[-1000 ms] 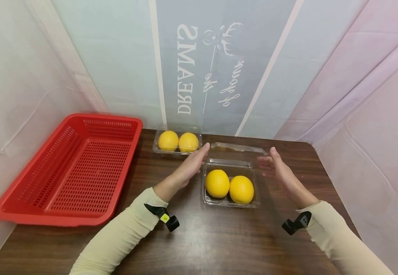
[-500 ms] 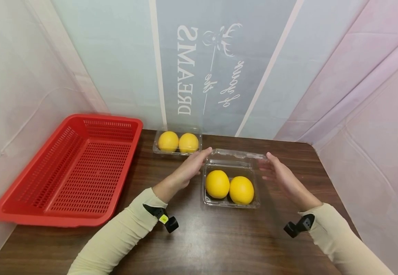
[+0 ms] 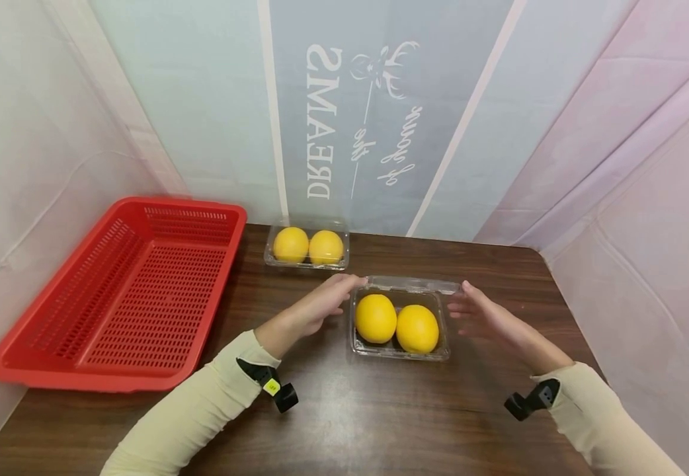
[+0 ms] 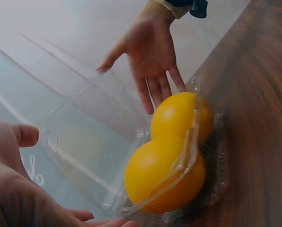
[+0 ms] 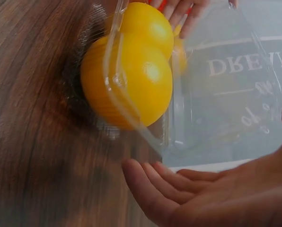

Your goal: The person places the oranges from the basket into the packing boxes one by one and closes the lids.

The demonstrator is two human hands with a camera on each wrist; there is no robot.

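Observation:
A clear plastic clamshell box (image 3: 400,354) stands on the table with two round yellow-orange fruits, which look like oranges (image 3: 376,318), side by side in its base. Its hinged lid (image 3: 414,284) is tilted up at the far side. My left hand (image 3: 319,301) is at the lid's left corner, thumb tip against the edge and the other fingers extended beside the box. Opposite it, my right hand (image 3: 492,316) has its thumb at the right corner, fingers stretched out and palm facing inward. The left wrist view shows the lid (image 4: 89,142) slanting between both thumbs.
A second clamshell box (image 3: 307,264) holding two of the same fruits stands behind, near the curtain. On the left is a red perforated plastic basket (image 3: 213,317). A printed curtain (image 3: 374,132) borders the wooden table (image 3: 368,423) at the back.
The lid has swung lower toward the base, and both hands have come down and nearer with it. The fruits, the second box and the basket stay put.

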